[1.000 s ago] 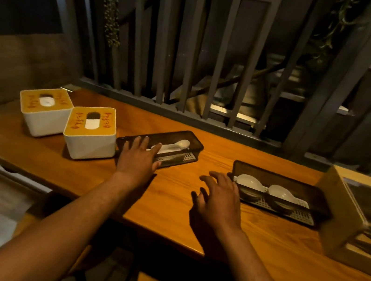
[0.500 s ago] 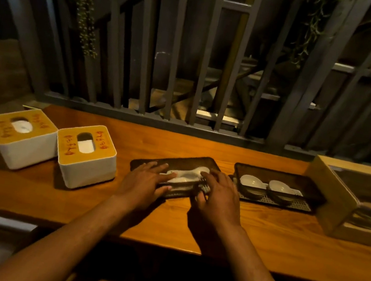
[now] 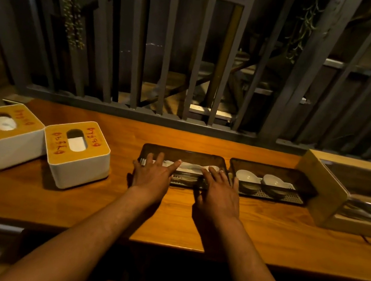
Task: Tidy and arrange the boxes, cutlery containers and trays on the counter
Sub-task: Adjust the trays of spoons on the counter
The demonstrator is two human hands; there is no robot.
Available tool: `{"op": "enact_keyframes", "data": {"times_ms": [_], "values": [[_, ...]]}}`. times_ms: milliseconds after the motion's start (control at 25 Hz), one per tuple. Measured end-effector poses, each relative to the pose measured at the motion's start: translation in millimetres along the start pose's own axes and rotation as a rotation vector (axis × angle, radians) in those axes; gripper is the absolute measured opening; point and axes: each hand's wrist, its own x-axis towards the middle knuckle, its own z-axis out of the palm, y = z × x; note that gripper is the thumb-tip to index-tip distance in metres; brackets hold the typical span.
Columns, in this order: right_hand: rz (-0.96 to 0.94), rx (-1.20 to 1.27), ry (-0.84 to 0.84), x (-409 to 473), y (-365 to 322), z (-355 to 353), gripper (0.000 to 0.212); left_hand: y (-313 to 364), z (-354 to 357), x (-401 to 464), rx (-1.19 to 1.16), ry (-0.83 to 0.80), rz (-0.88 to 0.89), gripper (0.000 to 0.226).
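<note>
A dark cutlery container (image 3: pixel 184 155) with a white spoon (image 3: pixel 196 166) inside sits mid-counter, square to the counter edge. My left hand (image 3: pixel 153 174) rests flat on its left front part, fingers spread over the lid. My right hand (image 3: pixel 219 187) lies flat on its right front part. A second dark container (image 3: pixel 277 171) holding two white spoons touches it on the right. Two white tissue boxes with orange tops stand at the left, one (image 3: pixel 1 134) further out, one (image 3: pixel 76 153) nearer the middle.
A wooden box (image 3: pixel 319 187) with metal cutlery behind a clear panel stands at the right end. Grey metal railing (image 3: pixel 135 110) runs along the counter's far edge. The wooden counter (image 3: pixel 167 215) has bare surface in front of my hands.
The left container has been turned from a slant to lie straight, up against the second container. My right hand came onto it; both hands now press on its front.
</note>
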Motion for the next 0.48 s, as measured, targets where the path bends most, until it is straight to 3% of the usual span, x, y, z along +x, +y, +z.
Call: {"op": "enact_keyframes", "data": {"times_ms": [480], "values": [[0.013,0.029,-0.065,1,23,2,0.086,16,3,11,-0.012,-0.050,0.025,0.066]]}}
